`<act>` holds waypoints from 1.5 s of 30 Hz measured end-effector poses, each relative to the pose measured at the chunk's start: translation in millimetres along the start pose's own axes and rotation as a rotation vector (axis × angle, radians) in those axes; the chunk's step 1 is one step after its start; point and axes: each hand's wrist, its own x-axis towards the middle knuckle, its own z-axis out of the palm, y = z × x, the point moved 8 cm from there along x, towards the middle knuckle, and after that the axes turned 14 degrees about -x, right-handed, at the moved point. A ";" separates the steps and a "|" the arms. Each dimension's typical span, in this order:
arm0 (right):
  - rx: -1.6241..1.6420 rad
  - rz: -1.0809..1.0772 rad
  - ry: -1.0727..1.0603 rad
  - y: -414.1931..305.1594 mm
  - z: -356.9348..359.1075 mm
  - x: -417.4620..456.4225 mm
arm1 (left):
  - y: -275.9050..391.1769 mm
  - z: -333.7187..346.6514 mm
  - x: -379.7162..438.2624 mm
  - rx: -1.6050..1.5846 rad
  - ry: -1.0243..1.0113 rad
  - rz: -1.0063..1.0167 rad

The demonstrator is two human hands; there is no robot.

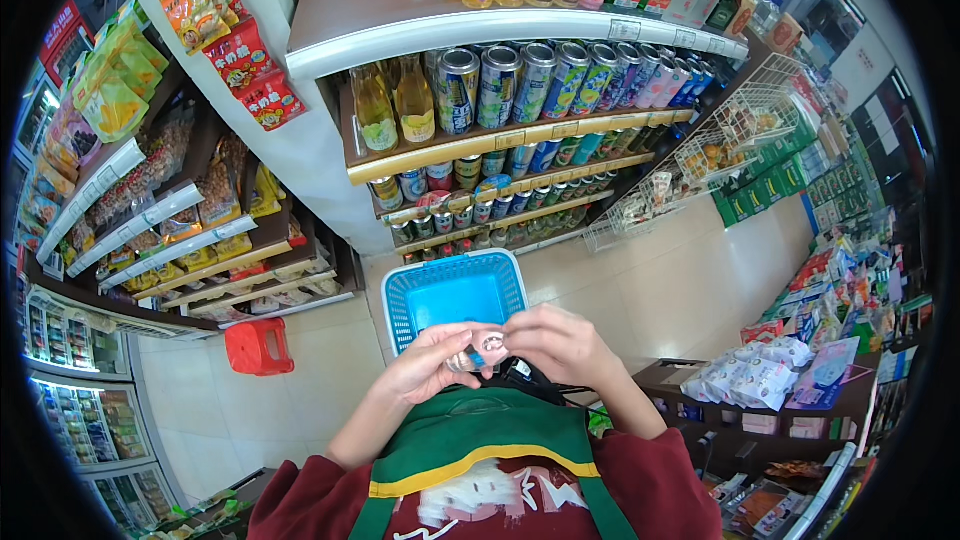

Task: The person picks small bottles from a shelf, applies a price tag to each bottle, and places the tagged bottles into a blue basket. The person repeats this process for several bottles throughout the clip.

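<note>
My left hand holds a small item with a pink top and clear, blue-marked sides; its exact kind is hard to tell. The fingers of my right hand pinch at the right edge of its pink part. Both hands are close together in front of a green apron with yellow trim. Beyond and below them stands a blue plastic basket with a white rim, and no goods show in its visible part. Something dark lies partly hidden below my right hand.
Ahead rises a shelf unit with drink cans and bottles. Snack shelves and a red plastic stool are on the left. Wire baskets stick out at the right. A counter display with white packets stands near my right arm.
</note>
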 end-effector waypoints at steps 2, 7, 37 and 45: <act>0.114 0.250 -0.123 19.6 11.5 -6.8 | 0.6 2.9 -0.7 0.055 0.058 0.060; 0.614 0.698 -0.104 63.6 50.0 -45.4 | -3.9 0.9 1.4 0.021 0.085 0.051; -0.458 0.564 -0.903 342.8 423.3 -295.4 | -127.5 -433.7 121.2 1.880 0.416 -0.220; -0.457 0.371 -1.091 333.4 444.7 -318.4 | -137.7 -443.0 122.6 1.767 0.482 -0.350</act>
